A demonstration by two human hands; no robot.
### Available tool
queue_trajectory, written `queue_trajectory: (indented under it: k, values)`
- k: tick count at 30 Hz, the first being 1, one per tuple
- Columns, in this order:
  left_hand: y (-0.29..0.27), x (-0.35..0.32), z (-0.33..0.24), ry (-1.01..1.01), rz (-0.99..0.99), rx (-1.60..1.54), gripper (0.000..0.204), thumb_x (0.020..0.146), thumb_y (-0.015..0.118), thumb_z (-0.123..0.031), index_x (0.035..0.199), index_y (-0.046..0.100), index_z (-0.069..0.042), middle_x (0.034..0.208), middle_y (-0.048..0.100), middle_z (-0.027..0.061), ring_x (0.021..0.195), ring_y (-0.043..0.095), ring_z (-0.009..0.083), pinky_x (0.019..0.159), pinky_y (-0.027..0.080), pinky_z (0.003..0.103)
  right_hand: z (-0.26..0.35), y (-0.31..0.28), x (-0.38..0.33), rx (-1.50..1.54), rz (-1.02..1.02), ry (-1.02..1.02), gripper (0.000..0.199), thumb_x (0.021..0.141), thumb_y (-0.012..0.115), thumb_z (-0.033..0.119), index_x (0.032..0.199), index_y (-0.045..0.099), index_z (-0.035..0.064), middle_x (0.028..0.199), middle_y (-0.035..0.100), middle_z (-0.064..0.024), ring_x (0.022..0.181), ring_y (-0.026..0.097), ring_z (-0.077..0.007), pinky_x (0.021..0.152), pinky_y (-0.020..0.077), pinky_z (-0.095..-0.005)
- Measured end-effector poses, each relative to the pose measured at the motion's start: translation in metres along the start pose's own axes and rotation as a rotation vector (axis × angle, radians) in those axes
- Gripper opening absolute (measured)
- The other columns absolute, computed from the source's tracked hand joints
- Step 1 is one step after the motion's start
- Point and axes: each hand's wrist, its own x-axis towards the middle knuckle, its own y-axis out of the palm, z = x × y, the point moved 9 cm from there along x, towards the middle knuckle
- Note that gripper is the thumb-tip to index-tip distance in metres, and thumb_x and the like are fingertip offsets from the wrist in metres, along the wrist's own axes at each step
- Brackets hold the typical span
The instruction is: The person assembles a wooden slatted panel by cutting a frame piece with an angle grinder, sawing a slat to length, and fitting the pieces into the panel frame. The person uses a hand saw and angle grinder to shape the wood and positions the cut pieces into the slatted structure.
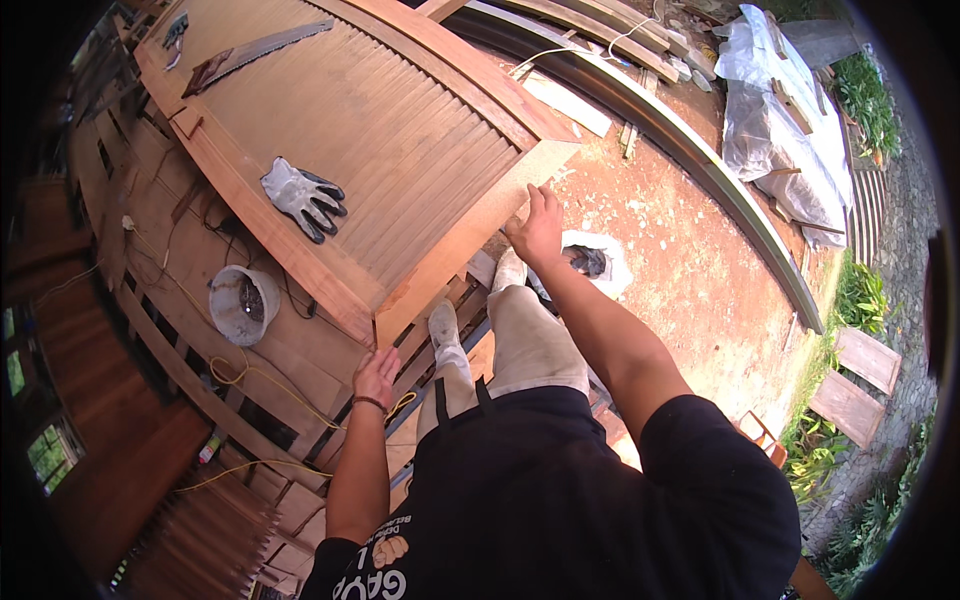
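Note:
A louvered wooden shutter panel lies in front of me, its short end facing my body. At that end's left corner is my left hand, fingers stretched out against the wood, holding nothing. My right hand is at the right part of the same end, fingers extended at the edge and thumb apart. A grey and black work glove lies on the panel's near left part. Farther up rests a handsaw with a brown wooden handle. A small dark tool sits at the far left corner.
A white bucket stands on the planks at left, with a yellow cord running past it. Right of my legs lies a white sack on the dirt. A long dark metal beam curves along the right, near a plastic-covered pile.

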Motion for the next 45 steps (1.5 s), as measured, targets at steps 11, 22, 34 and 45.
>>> queue_trajectory:
  k: [11,22,34,45]
  values:
    - [-0.003,0.002,0.002,0.005,0.012,0.013,0.027,0.095,0.059,-0.009,0.118,0.052,0.003,0.112,0.062,0.0162,0.107,0.062,0.0267,0.097,0.052,0.040,-0.031,0.075,-0.023,0.666,0.325,0.607,0.083,0.088,0.065,0.013,0.150,0.013,-0.0062,0.087,0.067,-0.0165,0.064,0.066,-0.0213,0.052,0.0520,-0.0311]
    - [0.007,-0.002,-0.002,0.105,0.018,0.006,0.035,0.094,0.061,-0.007,0.124,0.049,0.007,0.110,0.062,0.0163,0.105,0.063,0.0261,0.096,0.053,0.038,-0.022,0.066,-0.022,0.609,0.296,0.532,0.047,0.090,0.065,0.012,0.128,0.041,-0.0038,0.083,0.068,-0.0139,0.060,0.065,-0.0188,0.052,0.0556,-0.0305]
    - [0.001,0.002,0.002,0.003,0.027,0.062,0.031,0.095,0.061,-0.012,0.120,0.050,0.005,0.109,0.062,0.0146,0.100,0.063,0.0234,0.094,0.053,0.038,-0.020,0.058,-0.013,0.127,0.310,0.345,0.073,0.079,0.071,0.038,0.119,0.040,-0.0159,0.105,0.063,-0.0355,0.103,0.062,-0.0450,0.091,0.0479,-0.0445]
    - [0.009,-0.001,0.003,0.007,0.077,-0.032,0.030,0.096,0.056,-0.007,0.123,0.049,0.004,0.113,0.061,0.0162,0.107,0.061,0.0251,0.098,0.051,0.041,-0.026,0.070,-0.019,0.509,0.343,0.551,0.048,0.089,0.067,0.018,0.122,0.036,0.0002,0.101,0.064,-0.0213,0.076,0.069,-0.0300,0.061,0.0590,-0.0402]
